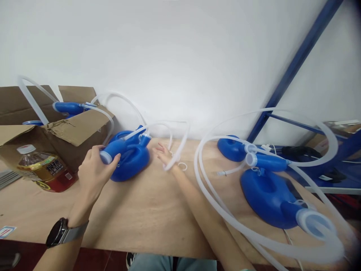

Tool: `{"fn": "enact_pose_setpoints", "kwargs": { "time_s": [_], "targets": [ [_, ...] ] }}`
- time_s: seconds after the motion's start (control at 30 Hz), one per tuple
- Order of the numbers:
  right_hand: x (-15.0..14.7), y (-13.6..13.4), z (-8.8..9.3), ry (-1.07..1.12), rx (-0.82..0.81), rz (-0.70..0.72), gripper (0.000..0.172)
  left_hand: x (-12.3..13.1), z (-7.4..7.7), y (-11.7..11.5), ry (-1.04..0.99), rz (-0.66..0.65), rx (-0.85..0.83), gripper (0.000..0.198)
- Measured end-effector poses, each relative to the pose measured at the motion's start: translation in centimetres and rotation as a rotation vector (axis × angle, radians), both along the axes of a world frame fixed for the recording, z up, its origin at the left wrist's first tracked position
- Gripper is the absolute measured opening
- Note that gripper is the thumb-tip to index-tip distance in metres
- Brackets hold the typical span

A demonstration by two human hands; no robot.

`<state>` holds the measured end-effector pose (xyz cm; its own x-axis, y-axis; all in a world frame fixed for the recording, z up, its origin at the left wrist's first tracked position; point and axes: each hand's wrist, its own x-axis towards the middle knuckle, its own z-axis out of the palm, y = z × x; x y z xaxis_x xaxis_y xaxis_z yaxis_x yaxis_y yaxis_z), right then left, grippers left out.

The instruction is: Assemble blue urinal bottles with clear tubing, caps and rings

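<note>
My left hand point(94, 169) is wrapped round the wide blue spout piece point(114, 149) of a blue urinal bottle point(131, 163) with a looped white hose point(158, 126). That spout lies sideways, its pale open end toward me. Just right of the bottle, my right hand point(163, 153) reaches over the table with fingers spread, and nothing shows in it. The hose's free end point(177, 156) crosses in front of my right wrist. A thin white ring point(182, 166) lies beside that wrist.
On the right stand two more blue urinal bottles point(266, 195) with big loops of white hose point(214, 205). At left, a cardboard box point(70, 137) holds another blue bottle point(69, 108). A drink bottle point(46, 169) stands before it. Blue shelving point(296, 56) rises at right.
</note>
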<state>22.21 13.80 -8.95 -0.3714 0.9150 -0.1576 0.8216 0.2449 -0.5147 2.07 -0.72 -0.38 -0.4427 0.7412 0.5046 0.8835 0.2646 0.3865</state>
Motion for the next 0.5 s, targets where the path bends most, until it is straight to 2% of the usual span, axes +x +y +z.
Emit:
{"fn": "enact_pose_setpoints", "kwargs": {
  "time_s": [0.07, 0.2, 0.3, 0.37, 0.43, 0.5],
  "targets": [
    [-1.8, 1.1, 0.2, 0.024, 0.003, -0.036, 0.111, 0.2, -0.2, -0.6, 0.024, 0.026, -0.006, 0.059],
    [-5.6, 3.8, 0.0, 0.086, 0.013, -0.119, 0.139, 0.7, -1.0, -0.9, 0.101, 0.046, -0.026, 0.055],
    [-7.9, 5.7, -0.4, 0.137, 0.022, -0.068, 0.134, 1.5, -1.6, -0.4, 0.112, 0.047, -0.066, 0.054],
    [-9.0, 6.6, -0.8, 0.153, 0.031, -0.016, 0.136, 2.2, -1.7, 0.1, 0.13, 0.063, -0.09, 0.054],
    [-9.7, 7.1, -1.1, 0.155, 0.036, 0.016, 0.141, 2.6, -1.8, 0.8, 0.156, 0.076, -0.095, 0.054],
    [-10.0, 7.3, -1.5, 0.15, 0.041, 0.028, 0.137, 2.8, -1.8, 1.6, 0.176, 0.071, -0.081, 0.054]
  ]
}}
